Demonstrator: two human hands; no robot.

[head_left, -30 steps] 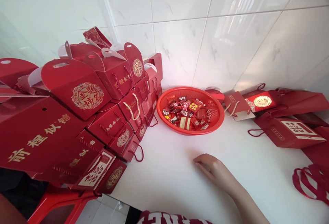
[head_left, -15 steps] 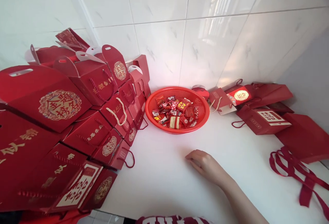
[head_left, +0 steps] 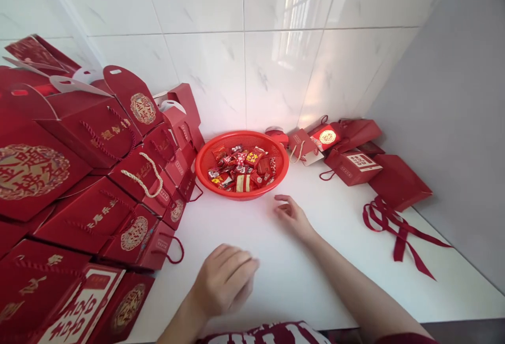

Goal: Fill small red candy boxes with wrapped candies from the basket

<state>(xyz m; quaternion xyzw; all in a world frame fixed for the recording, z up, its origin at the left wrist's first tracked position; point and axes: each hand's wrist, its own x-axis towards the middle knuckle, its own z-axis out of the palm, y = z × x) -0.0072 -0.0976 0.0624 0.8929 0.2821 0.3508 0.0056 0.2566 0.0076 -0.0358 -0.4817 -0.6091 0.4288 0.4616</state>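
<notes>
An oval red plastic basket [head_left: 203,175] stands against the tiled wall, holding many small wrapped candies [head_left: 254,160]. My right hand [head_left: 294,219] is just in front of the basket's right side, apart from its rim, with the fingers loosely bent, spaced, and nothing between them. My left hand [head_left: 226,281] hangs over the white table [head_left: 240,225] near its front edge. Its fingers are curled in together and slightly blurred; nothing shows in them, and the palm is hidden.
Many red gift boxes [head_left: 94,212] with rope handles are stacked along the left. More red boxes [head_left: 355,168] lie at the back right, with a dark red ribbon [head_left: 398,228] in front of them. A grey wall [head_left: 445,123] bounds the right side.
My right hand has moved toward the basket, its fingers loosening. My left hand has come into view from below. The view has turned right, so the boxes and basket appear further left.
</notes>
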